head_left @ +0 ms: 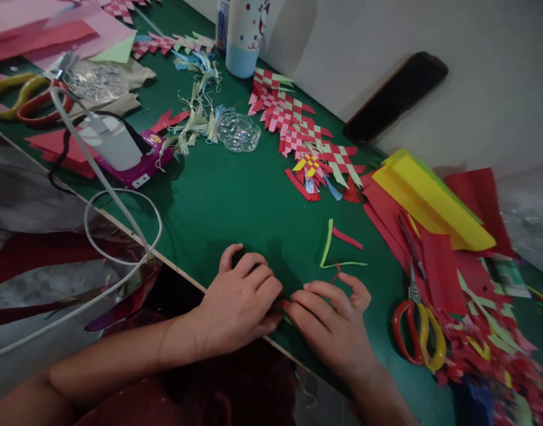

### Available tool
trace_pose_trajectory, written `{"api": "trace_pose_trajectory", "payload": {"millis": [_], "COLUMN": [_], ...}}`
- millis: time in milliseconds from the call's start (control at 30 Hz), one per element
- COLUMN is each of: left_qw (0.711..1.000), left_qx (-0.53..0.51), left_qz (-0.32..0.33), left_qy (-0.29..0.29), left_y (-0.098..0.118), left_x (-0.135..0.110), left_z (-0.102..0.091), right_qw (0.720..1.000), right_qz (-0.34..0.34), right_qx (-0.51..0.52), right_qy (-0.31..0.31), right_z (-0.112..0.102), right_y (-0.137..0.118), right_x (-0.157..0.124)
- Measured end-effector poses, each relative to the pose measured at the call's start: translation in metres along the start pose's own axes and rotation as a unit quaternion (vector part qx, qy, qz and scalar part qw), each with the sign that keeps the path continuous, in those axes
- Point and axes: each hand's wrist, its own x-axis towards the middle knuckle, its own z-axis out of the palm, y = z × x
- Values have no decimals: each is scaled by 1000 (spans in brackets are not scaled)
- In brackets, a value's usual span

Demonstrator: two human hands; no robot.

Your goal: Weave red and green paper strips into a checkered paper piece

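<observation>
My left grip [242, 296] and right grip [331, 328] pinch a small red-and-green paper piece [284, 305] between them, mostly hidden, at the green table's [236, 195] near edge. From my right grip, a bent light-green paper strip [326, 242] lies at twelve o'clock, metal scissors with red-and-yellow handles [414, 294] at three.

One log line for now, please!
left hand, right hand: fingertips close together; narrow red paper strip: beyond right hand; red-yellow-handled metal scissors: on right
</observation>
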Motion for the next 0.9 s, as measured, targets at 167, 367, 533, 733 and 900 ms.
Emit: {"api": "trace_pose_trajectory", "payload": {"millis": [167, 367, 533, 733, 900], "left_qw": [1000, 997, 988, 978, 975], "left_qx": [-15, -5, 33, 98, 98], "left_qz": [1, 68, 153, 180, 201], "left_qy": [6, 39, 4, -20, -14], "left_y": [-1, -3, -8, -16, -22], "left_x": [0, -14, -24, -24, -26], "left_z": [-2, -16, -21, -18, -13], "right_qw": [1000, 1000, 998, 975, 973], "right_qz": [4, 8, 50, 188, 225], "right_qx": [3, -3, -24, -74, -25], "right_qy": [0, -14, 13, 88, 39], "right_z": [2, 3, -5, -15, -11], "right_y": [3, 4, 17, 63, 79], "right_x": [3, 18, 16, -12, -23]}}
